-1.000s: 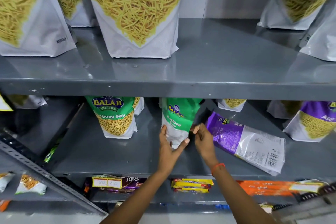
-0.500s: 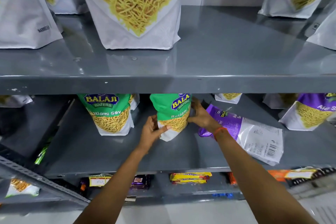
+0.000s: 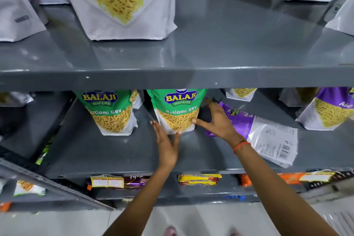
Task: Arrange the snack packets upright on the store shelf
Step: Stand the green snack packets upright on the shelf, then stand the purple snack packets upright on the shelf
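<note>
A green Ratlami Sev packet (image 3: 178, 109) stands upright in the middle of the grey middle shelf (image 3: 107, 155), its front facing me. My left hand (image 3: 166, 141) rests against its lower left side with the thumb at its base. My right hand (image 3: 218, 120) holds its right edge, thumb on the front and fingers behind. A second green packet (image 3: 111, 115) stands upright just to the left. To the right, a purple packet (image 3: 268, 134) lies flat on the shelf, back side up, partly under my right wrist.
Another purple packet (image 3: 331, 109) stands at the far right. Large white sev bags (image 3: 122, 2) stand on the upper shelf (image 3: 172, 80), whose front edge hides the packet tops. Yellow and orange wrapped packs (image 3: 199, 179) lie on the shelf below.
The green packet has been turned from tilted and sideways to upright and front-facing, set deeper on the shelf. Both hands have moved up and in with it.
</note>
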`<state>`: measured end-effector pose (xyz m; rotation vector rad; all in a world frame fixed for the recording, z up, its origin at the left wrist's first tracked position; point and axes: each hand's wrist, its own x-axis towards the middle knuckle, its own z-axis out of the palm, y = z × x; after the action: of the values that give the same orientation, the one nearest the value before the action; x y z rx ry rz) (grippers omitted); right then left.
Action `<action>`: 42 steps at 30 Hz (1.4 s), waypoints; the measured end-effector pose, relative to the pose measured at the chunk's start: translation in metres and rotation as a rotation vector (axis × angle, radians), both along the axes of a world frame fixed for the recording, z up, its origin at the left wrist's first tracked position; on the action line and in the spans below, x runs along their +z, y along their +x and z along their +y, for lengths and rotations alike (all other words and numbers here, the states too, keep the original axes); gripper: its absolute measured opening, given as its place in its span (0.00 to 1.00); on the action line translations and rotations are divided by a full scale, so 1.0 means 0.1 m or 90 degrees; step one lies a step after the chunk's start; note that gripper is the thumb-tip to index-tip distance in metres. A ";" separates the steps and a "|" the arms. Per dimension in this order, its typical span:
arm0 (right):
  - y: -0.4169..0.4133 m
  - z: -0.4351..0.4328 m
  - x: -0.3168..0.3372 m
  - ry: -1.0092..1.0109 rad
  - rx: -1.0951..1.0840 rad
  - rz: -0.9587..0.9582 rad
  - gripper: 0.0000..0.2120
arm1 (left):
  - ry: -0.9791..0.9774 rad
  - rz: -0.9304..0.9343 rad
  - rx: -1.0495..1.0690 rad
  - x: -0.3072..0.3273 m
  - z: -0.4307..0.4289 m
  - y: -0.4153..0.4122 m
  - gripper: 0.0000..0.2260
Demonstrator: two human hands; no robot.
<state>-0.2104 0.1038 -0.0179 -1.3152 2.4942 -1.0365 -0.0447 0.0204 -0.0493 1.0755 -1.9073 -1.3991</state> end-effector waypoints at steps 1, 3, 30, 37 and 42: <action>-0.07 0.09 0.01 0.065 -0.023 0.055 0.38 | -0.009 -0.007 0.017 -0.01 0.17 -0.06 0.39; -0.27 0.36 0.01 0.272 -0.058 0.103 0.36 | 0.023 -0.011 0.052 -0.01 0.58 -0.25 0.38; -1.89 1.72 0.11 -0.089 -0.238 -0.230 0.10 | 0.271 0.279 0.136 0.53 1.64 -1.70 0.06; -1.62 1.86 -0.17 -0.235 -0.229 -0.168 0.05 | 0.031 0.165 0.139 0.48 1.49 -1.83 0.12; -1.35 1.91 -0.40 -0.305 -0.250 -0.247 0.09 | -0.097 0.106 0.032 0.08 2.23 -1.67 0.18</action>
<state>-0.3459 0.2953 -0.0575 -0.6068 2.3215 -1.8597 -0.2119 0.2437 -0.0415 0.8992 -1.8215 -1.2520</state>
